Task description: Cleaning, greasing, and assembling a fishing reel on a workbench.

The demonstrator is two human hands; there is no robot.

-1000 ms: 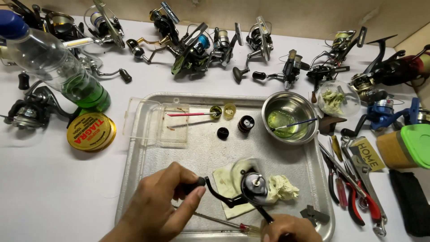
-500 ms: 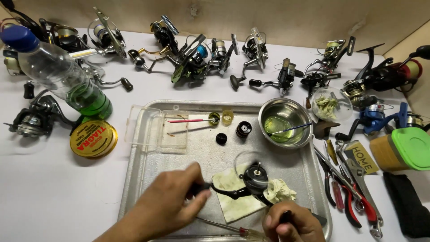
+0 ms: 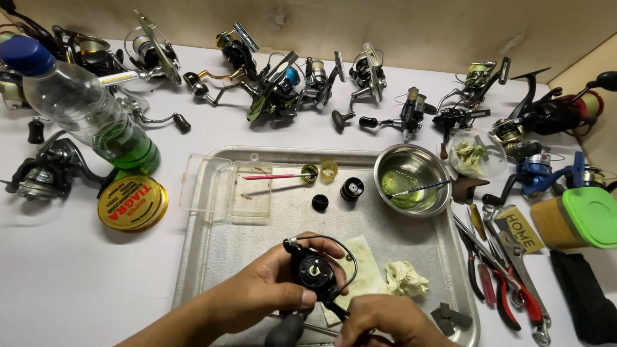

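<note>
My left hand (image 3: 267, 289) grips a black fishing reel body (image 3: 313, 273) over the near part of a metal tray (image 3: 212, 250). A thin wire bail arm curves from the reel's top round to its right side. My right hand (image 3: 385, 319) holds the reel's lower stem and handle at the bottom edge of view. Under the reel lies a stained cloth (image 3: 363, 276), and a crumpled white rag (image 3: 406, 277) sits just to the right. Small black reel parts (image 3: 351, 189) rest farther back on the tray.
A steel bowl (image 3: 411, 178) with greenish liquid and a brush stands at the tray's back right. A clear plastic box lid (image 3: 228, 189) lies back left. Pliers and screwdrivers (image 3: 501, 276) lie right of the tray. A plastic bottle (image 3: 90, 112), a yellow round tin (image 3: 132, 204) and several reels surround it.
The reel has been turned and lifted, so its round side plate now faces up. My left hand has closed around the body, and my right hand has shifted under it.
</note>
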